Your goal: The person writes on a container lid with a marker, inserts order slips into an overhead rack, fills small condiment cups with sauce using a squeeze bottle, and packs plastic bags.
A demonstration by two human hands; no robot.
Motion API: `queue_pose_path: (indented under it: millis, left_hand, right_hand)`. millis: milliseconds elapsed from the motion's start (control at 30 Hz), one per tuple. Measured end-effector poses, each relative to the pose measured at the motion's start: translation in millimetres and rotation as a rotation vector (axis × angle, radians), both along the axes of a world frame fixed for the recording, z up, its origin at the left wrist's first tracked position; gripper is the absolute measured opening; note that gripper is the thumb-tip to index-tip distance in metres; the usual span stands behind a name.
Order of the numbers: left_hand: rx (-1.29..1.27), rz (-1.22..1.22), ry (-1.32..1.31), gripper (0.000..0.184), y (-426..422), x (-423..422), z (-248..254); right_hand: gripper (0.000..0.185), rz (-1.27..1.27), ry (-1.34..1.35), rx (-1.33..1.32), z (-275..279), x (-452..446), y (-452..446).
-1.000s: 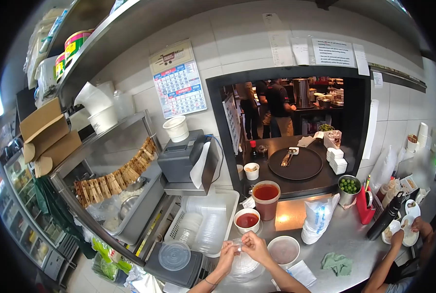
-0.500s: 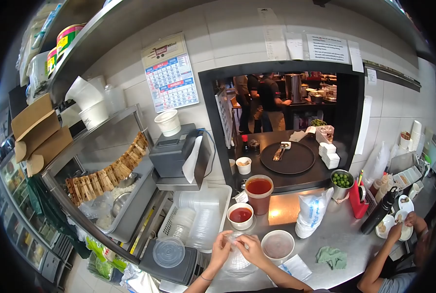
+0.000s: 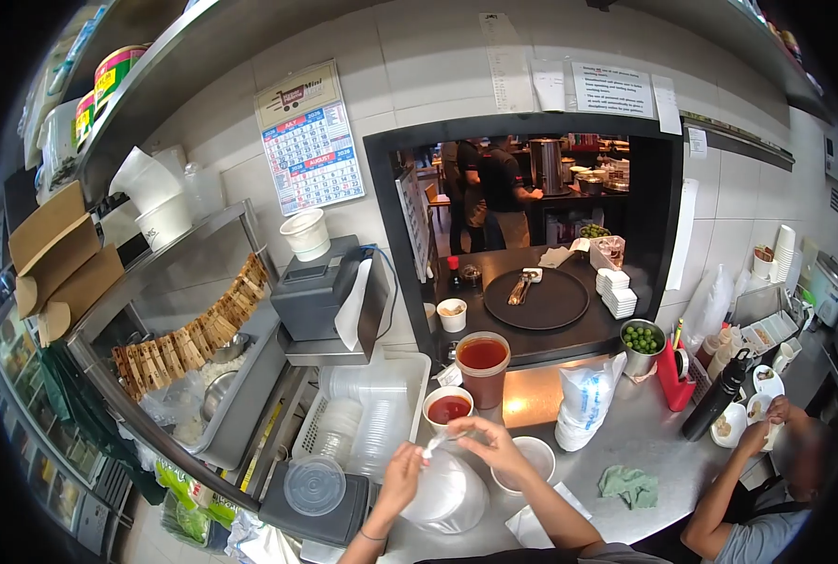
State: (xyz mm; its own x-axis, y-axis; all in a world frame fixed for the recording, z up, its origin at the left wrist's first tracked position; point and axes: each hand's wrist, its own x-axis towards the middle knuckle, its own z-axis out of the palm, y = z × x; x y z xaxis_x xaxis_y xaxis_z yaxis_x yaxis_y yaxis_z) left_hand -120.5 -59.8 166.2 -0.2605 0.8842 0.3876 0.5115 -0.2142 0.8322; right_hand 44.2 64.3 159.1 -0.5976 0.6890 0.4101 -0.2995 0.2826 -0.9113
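Note:
A clear plastic bag (image 3: 445, 496), puffed out and rounded, sits on the steel counter in front of me. Its neck is drawn up into a thin twist. My left hand (image 3: 402, 479) is closed on one side of that twisted neck, and the fingers of my right hand (image 3: 490, 444) pinch it on the other side. What the bag contains is hard to make out. Just behind my hands stands a white tub of red sauce (image 3: 448, 408), beside a tall clear container of red liquid (image 3: 483, 365). Partly behind my right forearm is a round white tub (image 3: 538, 455).
A basket of clear plastic containers (image 3: 355, 414) stands at the left. To the right are a white-and-blue bag (image 3: 585, 406), a green cloth (image 3: 629, 486) and a metal pot of green limes (image 3: 643, 340). A co-worker's hands (image 3: 774, 423) are at small bowls on the far right.
The bag has puffed up and its top is now twisted into a narrow neck. My hands have spread apart, the right moving up and right, the left slightly down. The view has shifted slightly.

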Motion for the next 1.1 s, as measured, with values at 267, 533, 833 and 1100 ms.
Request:
queue_pose_path:
  millis: [267,533,833,1100]
  left_hand:
    - [0.041,-0.286,-0.559,0.028,-17.0,4.8,136.0]
    - [-0.005,-0.451,-0.466,0.026,10.5,21.4,203.6]
    - [0.352,-0.5,0.522,0.032,18.4,24.1,332.3]
    - [0.533,0.675,1.11,0.026,17.5,-205.3,471.4]
  right_hand:
    - [0.109,0.453,-0.21,0.073,-42.1,33.0,-12.9]
    - [0.13,0.171,0.288,-0.058,-46.4,8.3,-94.3]
    - [0.092,0.145,0.613,-0.859,53.4,-48.5,-53.9]
    - [0.097,0.36,0.761,-0.195,245.8,-161.8,15.8]
